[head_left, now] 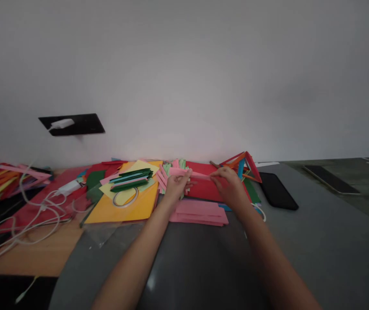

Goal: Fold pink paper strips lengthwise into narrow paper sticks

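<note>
A pink paper strip point(200, 175) is stretched between my two hands above a red sheet point(200, 187). My left hand point(177, 184) pinches it near its left end, and my right hand point(228, 184) pinches the right end between thumb and fingers. Just below lies a stack of pink paper strips point(199, 213) on the dark table. Pink and light green folded strips point(163, 177) lie beside my left hand. Further left, dark green folded strips point(131, 180) and a ring-shaped roll of tape point(125, 198) rest on yellow and orange paper point(116, 213).
White cables point(44, 208) and a charger point(69, 188) lie over red paper at left, near many coloured strips point(0, 185). A frame of coloured strips point(244, 165) stands right of my hands. Beyond it are a black phone point(278, 190) and another flat dark device point(331, 179).
</note>
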{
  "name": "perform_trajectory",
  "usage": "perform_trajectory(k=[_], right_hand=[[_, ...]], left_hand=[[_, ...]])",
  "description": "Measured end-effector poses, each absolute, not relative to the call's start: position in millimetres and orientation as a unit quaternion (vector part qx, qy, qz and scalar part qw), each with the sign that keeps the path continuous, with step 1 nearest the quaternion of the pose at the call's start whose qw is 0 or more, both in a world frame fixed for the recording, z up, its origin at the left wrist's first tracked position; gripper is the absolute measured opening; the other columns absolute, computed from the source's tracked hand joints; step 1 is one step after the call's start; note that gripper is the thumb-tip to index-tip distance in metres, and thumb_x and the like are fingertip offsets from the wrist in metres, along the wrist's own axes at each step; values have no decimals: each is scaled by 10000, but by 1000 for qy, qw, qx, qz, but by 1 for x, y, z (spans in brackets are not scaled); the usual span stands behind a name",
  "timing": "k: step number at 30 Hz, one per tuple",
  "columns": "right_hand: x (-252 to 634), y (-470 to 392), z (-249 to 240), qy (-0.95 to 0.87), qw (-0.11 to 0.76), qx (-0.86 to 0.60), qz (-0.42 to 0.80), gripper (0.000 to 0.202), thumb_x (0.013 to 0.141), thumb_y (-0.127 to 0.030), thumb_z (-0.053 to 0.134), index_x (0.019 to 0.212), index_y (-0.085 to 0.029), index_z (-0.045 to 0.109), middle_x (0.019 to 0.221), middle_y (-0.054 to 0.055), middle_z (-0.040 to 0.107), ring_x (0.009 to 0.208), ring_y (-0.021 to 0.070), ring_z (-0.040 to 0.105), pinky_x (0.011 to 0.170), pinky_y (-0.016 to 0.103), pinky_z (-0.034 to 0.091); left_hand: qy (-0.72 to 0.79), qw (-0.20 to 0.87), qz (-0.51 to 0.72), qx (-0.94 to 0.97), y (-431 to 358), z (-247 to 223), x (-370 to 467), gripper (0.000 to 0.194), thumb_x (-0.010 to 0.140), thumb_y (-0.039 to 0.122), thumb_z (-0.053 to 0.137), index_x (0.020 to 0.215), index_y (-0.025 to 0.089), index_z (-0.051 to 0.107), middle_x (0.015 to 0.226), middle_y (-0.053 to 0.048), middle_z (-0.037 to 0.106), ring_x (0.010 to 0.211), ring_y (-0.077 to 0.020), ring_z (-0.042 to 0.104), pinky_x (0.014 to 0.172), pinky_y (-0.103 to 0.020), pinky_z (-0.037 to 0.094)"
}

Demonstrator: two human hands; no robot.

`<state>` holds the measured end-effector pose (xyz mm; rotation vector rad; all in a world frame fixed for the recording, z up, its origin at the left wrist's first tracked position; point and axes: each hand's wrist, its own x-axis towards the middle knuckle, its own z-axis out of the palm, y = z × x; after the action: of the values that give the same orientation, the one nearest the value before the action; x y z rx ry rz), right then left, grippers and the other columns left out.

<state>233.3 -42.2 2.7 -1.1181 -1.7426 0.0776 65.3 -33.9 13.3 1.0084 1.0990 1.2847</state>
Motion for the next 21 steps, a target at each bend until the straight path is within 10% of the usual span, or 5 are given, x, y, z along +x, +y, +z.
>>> perform_trajectory(k=[7, 17, 21], right_hand=[[237, -42, 1, -673, 543, -502, -9, 145, 762, -242, 478, 798, -192, 609, 797, 59, 547, 791, 189, 520, 709, 330, 425], [233, -39, -6, -607, 595, -496, 177, 427, 643, -372, 613, 1017, -179, 539, 1029, 106, 565, 880, 210, 535, 682, 325, 460], [227, -42, -4, -562, 613, -485, 271, 411, 620, -388, 623, 960, -163, 570, 1000, 108, 594, 850, 207, 563, 590, 281, 467]], left_hand=[[384, 591, 592, 390, -31, 9, 62, 264, 549, 273, 709, 738, 118, 611, 592, -24, 644, 669, -152, 636, 640, -220, 484], [380, 600, 545, 446, -37, 9, 60, 494, 580, 199, 690, 1049, 182, 535, 914, -55, 643, 423, -32, 490, 367, -149, 358], [405, 581, 532, 463, -36, 9, 61, 384, 611, 283, 668, 961, 151, 580, 629, -4, 617, 399, -41, 462, 355, -145, 335]])
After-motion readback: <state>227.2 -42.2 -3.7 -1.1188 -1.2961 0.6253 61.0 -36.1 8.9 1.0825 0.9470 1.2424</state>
